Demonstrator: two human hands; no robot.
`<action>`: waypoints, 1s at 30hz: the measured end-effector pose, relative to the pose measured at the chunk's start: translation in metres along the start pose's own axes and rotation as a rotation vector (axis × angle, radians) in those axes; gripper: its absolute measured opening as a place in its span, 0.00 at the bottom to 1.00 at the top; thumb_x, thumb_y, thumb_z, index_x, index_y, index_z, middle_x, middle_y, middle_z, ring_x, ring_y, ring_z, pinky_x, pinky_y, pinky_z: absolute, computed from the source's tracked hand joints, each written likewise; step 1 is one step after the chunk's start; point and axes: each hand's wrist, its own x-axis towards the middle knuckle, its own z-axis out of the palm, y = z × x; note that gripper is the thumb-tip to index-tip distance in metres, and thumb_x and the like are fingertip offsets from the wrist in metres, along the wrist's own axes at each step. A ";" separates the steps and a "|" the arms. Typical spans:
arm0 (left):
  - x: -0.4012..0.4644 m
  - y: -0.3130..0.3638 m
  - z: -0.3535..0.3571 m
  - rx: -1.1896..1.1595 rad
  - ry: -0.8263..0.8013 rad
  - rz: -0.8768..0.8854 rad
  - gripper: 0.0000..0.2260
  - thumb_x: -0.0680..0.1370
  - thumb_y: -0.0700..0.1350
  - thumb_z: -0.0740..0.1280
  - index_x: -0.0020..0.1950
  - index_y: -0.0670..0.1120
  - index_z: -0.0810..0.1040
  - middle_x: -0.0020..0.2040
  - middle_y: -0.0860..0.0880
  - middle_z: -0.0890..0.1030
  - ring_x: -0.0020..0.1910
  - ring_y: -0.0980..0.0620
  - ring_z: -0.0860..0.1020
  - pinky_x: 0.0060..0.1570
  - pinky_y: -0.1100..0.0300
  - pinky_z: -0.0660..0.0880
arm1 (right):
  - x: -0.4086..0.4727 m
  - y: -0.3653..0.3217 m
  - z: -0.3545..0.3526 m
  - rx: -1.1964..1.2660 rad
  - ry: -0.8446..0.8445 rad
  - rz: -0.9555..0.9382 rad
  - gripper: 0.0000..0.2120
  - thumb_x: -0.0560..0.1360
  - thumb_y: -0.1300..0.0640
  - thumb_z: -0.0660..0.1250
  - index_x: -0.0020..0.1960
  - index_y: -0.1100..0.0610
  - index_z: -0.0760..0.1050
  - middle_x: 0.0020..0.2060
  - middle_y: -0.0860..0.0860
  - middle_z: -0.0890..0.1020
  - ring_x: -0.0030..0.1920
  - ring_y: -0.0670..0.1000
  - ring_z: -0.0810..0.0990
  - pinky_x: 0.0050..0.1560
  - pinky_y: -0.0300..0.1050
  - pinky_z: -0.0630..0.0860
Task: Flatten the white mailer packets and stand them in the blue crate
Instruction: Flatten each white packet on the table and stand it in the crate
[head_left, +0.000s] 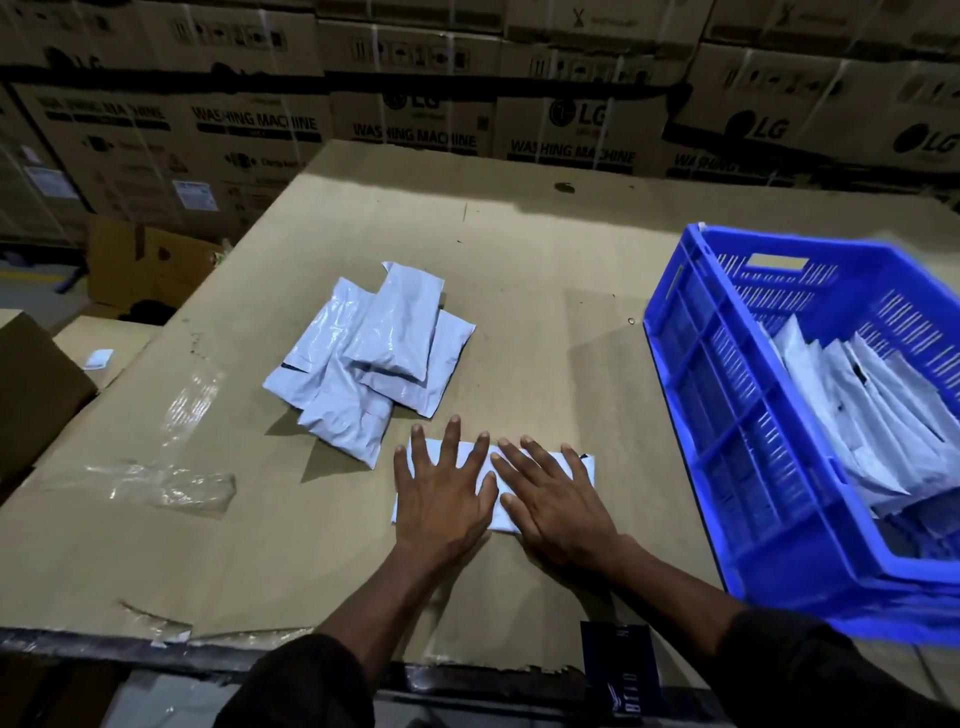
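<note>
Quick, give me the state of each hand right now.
Left hand: open, fingers spread, pressing flat on the white mailer packet.
Right hand: open, fingers straight, pressing the same packet.

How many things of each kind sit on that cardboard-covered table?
Blue slatted plastic crate: 1
Loose heap of white plastic mailer packets: 1, packets overlap, uncountable
White mailer packet pressed flat under both hands: 1
Row of packets standing in the crate: 1, uncountable
Total: 4

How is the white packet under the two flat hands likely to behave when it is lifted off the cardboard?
The packet is probably floppy: its skin is thin film, like the creased ones in the pile. It looks light, since both hands, left and right, press it nearly flat. The glossy film may be slippery, so it could slide from the fingers.
</note>
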 end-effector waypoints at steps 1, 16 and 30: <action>0.001 0.000 0.001 -0.007 -0.003 -0.011 0.25 0.81 0.59 0.54 0.77 0.56 0.72 0.78 0.43 0.70 0.75 0.29 0.65 0.70 0.31 0.64 | 0.000 0.000 0.000 0.004 -0.007 0.007 0.27 0.84 0.43 0.42 0.79 0.48 0.61 0.79 0.45 0.61 0.79 0.49 0.59 0.74 0.63 0.58; -0.009 -0.015 -0.003 -0.030 -0.087 0.051 0.27 0.81 0.63 0.53 0.78 0.56 0.70 0.80 0.45 0.68 0.75 0.28 0.66 0.68 0.31 0.68 | -0.004 0.001 -0.012 0.087 -0.115 -0.003 0.33 0.80 0.33 0.33 0.81 0.43 0.48 0.80 0.40 0.48 0.80 0.47 0.45 0.75 0.67 0.43; -0.036 -0.012 -0.017 -0.074 0.086 0.136 0.28 0.75 0.56 0.70 0.73 0.49 0.72 0.77 0.45 0.70 0.76 0.41 0.68 0.66 0.33 0.67 | 0.003 0.006 -0.052 0.242 -0.014 0.012 0.21 0.83 0.39 0.53 0.74 0.43 0.67 0.73 0.43 0.70 0.67 0.50 0.73 0.62 0.53 0.70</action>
